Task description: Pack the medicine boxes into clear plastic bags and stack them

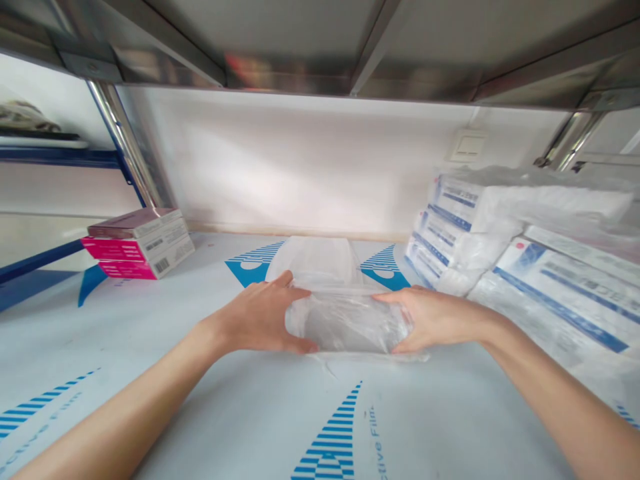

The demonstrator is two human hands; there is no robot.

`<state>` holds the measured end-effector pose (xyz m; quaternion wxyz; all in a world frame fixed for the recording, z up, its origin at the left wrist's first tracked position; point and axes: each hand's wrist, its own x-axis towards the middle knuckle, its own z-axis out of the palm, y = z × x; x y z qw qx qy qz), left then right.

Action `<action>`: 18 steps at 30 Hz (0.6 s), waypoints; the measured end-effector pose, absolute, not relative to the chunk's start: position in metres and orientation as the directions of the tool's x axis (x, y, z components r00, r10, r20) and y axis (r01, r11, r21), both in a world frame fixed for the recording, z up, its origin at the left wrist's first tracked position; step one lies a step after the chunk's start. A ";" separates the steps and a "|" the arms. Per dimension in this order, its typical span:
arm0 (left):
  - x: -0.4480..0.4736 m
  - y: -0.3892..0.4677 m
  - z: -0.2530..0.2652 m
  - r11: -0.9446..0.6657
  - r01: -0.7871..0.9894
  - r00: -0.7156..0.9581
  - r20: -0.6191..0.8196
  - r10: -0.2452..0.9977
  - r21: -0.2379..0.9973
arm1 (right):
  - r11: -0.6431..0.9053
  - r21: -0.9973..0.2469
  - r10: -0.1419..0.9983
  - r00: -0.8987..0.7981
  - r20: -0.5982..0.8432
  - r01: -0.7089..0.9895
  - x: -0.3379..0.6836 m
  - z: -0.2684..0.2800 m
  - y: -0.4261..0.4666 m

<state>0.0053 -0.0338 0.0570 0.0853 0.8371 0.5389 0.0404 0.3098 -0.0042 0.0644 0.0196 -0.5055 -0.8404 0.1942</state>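
A clear plastic-wrapped package (350, 323) lies in the middle of the shelf surface, its wrinkled film loose along the near edge. My left hand (270, 313) grips its left end, thumb at the near side and fingers at the far side. At the right end, my right hand (423, 317) holds it the same way. Directly behind stands another whitish, translucent wrapped package (315, 260), close to the held one. What is inside either package I cannot make out.
Pink and grey boxes (140, 247) are stacked at the left. Several plastic-wrapped white and blue packs (565, 287) are piled at the right. A metal shelf (300, 47) hangs low overhead, with metal posts (123, 140) at both sides. Printed protective film covers the surface (215, 413).
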 end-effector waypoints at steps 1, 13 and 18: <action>0.005 -0.034 0.056 -0.411 0.892 0.426 -0.049 0.903 0.189 | 0.427 -0.338 0.833 -0.510 -0.214 0.839 0.311 0.066 -0.005; 0.010 -0.024 0.048 -0.610 0.684 0.529 0.304 0.793 0.400 | 0.631 -0.360 0.771 -0.608 0.192 0.687 0.298 0.059 0.001; 0.014 -0.021 0.040 -0.646 0.630 0.578 0.294 0.761 0.432 | 0.644 -0.411 0.726 -0.684 0.063 0.645 0.292 0.053 0.000</action>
